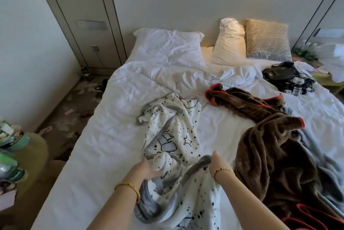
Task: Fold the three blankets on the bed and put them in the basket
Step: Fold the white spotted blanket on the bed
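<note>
Nearest the lens, at 6 o'clock: two bare forearms, a gold bracelet on each wrist, both reaching into the white blanket (178, 136) (black dots and star drawings, grey border).

Left hand (147, 169): palm turned inward, fingers curled round a bunched knot of the white fabric. Holding it.

Right hand (214, 163): back of hand toward the camera, fingers hidden in the grey border where it humps up. It looks to be gripping that edge; the fingers themselves cannot be seen.

Task things:
- White blanket: crumpled, runs from 6 o'clock up to the frame centre on the bed (104, 136). Not spread flat, no fold lines visible.
- Brown blanket (270, 146), red trim: heaped from 1 o'clock down to 4 o'clock, just beside the white one, unfolded.
- Grey-blue blanket (320, 148): partly under the brown one at 3 to 4 o'clock, rumpled.
- Basket: none identifiable. A red-edged shape sits at 5 o'clock, cut by the frame; cannot tell what it is.

Progress, judged: start of the job. Zero of three blankets folded, none stowed. Step in hand appears to be finding the edges or corners of the white blanket in order to shake it out. Left to do: fold all three, then place each in the basket.

Other: pillows (230, 42) at 12 to 1 o'clock; a black device with tangled cables (286, 77) at 2 o'clock on the sheet.
</note>
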{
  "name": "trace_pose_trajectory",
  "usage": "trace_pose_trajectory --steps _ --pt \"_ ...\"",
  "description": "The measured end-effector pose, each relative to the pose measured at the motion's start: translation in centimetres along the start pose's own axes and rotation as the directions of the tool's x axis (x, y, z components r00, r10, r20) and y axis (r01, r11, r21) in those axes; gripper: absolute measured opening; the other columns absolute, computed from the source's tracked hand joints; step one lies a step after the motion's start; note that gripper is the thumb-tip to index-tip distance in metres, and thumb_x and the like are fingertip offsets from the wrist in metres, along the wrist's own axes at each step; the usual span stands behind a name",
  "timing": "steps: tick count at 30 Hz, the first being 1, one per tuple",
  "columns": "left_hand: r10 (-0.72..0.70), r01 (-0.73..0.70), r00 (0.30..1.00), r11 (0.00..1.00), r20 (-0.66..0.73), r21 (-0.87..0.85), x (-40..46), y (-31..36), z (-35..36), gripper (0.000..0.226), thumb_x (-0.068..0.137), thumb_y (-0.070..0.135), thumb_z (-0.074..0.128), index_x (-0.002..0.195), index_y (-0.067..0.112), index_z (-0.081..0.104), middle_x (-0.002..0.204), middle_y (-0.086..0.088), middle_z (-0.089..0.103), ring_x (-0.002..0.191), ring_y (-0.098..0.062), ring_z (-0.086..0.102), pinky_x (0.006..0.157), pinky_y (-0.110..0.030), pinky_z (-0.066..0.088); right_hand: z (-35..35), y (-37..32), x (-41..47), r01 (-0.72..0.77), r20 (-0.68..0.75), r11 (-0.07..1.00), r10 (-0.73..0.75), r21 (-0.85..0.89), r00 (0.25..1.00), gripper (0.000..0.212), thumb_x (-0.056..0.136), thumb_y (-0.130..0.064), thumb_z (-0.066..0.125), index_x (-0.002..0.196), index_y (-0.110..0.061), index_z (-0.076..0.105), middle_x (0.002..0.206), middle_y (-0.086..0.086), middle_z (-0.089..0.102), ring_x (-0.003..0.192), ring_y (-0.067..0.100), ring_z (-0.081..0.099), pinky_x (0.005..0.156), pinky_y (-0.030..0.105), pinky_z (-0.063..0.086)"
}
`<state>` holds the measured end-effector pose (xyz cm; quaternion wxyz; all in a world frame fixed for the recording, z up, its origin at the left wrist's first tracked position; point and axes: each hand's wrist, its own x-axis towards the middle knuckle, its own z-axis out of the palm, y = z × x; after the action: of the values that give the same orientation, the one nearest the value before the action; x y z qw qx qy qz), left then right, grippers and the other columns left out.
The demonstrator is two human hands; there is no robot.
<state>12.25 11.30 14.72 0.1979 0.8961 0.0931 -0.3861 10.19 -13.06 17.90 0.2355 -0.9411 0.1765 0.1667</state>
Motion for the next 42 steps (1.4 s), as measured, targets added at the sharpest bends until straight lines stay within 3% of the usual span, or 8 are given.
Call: trace_pose_trajectory --steps 4,9,17,22,25,29,38,42 --pt "-0.183 0.106 0.959 0.941 0.217 0.322 -3.0 -0.5 0.0 0.084 0.084 0.049 0.06 0.145 0.003 0.024 0.149 -0.013 0.033 0.131 -0.029 0.041 0.102 -0.033 0.037 0.5 0.4 0.2 0.169 -0.013 0.98 -0.169 0.105 0.986 0.037 0.085 0.005 0.037 0.109 -0.01 0.061 0.109 0.014 0.064 0.101 0.028 0.059 0.082 0.03 0.046" --pt "-0.134 0.137 0.99 0.908 -0.035 0.395 -7.4 -2.3 3.2 0.041 0.097 0.015 0.044 0.136 0.001 0.042 0.137 -0.017 0.047 0.118 -0.027 0.05 0.098 -0.029 0.04 2.1 2.2 -2.8 0.29 0.1 0.956 -0.292 0.033 0.951 0.029 0.091 -0.004 0.039 0.105 -0.017 0.061 0.107 0.01 0.064 0.088 0.022 0.056 0.075 0.029 0.045" --pt "-0.093 -0.089 0.93 0.881 -0.356 -0.465 -14.6 -5.0 9.4 0.036 0.091 0.004 0.044 0.125 -0.002 0.055 0.127 -0.021 0.055 0.115 -0.033 0.053 0.096 -0.035 0.043 5.2 8.5 -16.6 0.188 0.347 0.982 -0.167 -0.027 0.923 0.045 0.088 -0.048 0.051 0.112 -0.01 0.052 0.107 0.007 0.06 0.096 0.021 0.056 0.077 0.028 0.045" --pt "-0.242 0.009 0.926 0.78 -0.288 -0.626 -20.3 -8.0 13.8 0.038 0.097 0.017 0.042 0.124 -0.007 0.05 0.127 -0.024 0.053 0.116 -0.035 0.052 0.092 -0.034 0.041 9.2 11.8 -26.4 -0.083 0.385 0.989 0.123 -0.12 0.915 0.12 0.071 -0.05 0.072 0.147 -0.009 -0.011 0.144 0.014 0.039 0.128 0.028 0.044 0.102 0.034 0.043" --pt "-0.194 0.028 0.965 0.75 -0.179 -0.661 -24.2 -12.1 17.3 0.054 0.092 0.026 0.055 0.133 -0.004 0.042 0.137 -0.021 0.046 0.125 -0.033 0.046 0.096 -0.032 0.039 12.6 13.5 -33.3 -0.185 0.362 0.964 0.245 -0.191 0.899 0.068 0.091 -0.027 0.055 0.144 -0.002 0.021 0.141 0.017 0.042 0.129 0.029 0.043 0.087 0.011 0.045" --pt "-0.138 0.073 0.984 0.89 -0.113 -0.451 -28.9 -16.6 21.9 0.064 0.089 0.017 0.059 0.142 -0.002 0.03 0.148 -0.016 0.034 0.134 -0.029 0.037 0.107 -0.029 0.03 16.0 16.2 -41.3 -0.06 0.296 0.868 0.232 -0.493 0.927 0.034 0.093 -0.022 0.045 0.124 -0.009 0.052 0.116 0.004 0.059 0.101 0.018 0.057 0.089 0.027 0.046" --pt "-0.05 -0.004 0.996 0.825 -0.079 -0.565 -35.8 -15.5 29.6 0.033 0.093 0.039 0.049 0.097 0.006 0.053 0.085 -0.005 0.055 0.082 -0.016 0.055 0.06 -0.026 0.043 16.6 17.8 -49.0 0.136 -0.067 0.99 -0.134 0.029 0.989 0.022 0.085 -0.01 0.049 0.097 -0.022 0.062 0.09 0.001 0.065 0.084 0.021 0.06 0.069 0.028 0.048" --pt "0.048 0.093 0.983 0.699 0.176 -0.709 -37.8 -12.4 32.5 0.076 0.085 0.07 0.035 0.118 0.006 0.057 0.125 -0.017 0.057 0.115 -0.032 0.055 0.095 -0.034 0.046 15.5 16.6 -51.1 0.277 -0.096 0.884 -0.26 0.376 0.961 0.031 0.083 0.003 0.053 0.106 -0.013 0.067 0.085 -0.001 0.063 0.084 0.015 0.059 0.075 0.021 0.046"
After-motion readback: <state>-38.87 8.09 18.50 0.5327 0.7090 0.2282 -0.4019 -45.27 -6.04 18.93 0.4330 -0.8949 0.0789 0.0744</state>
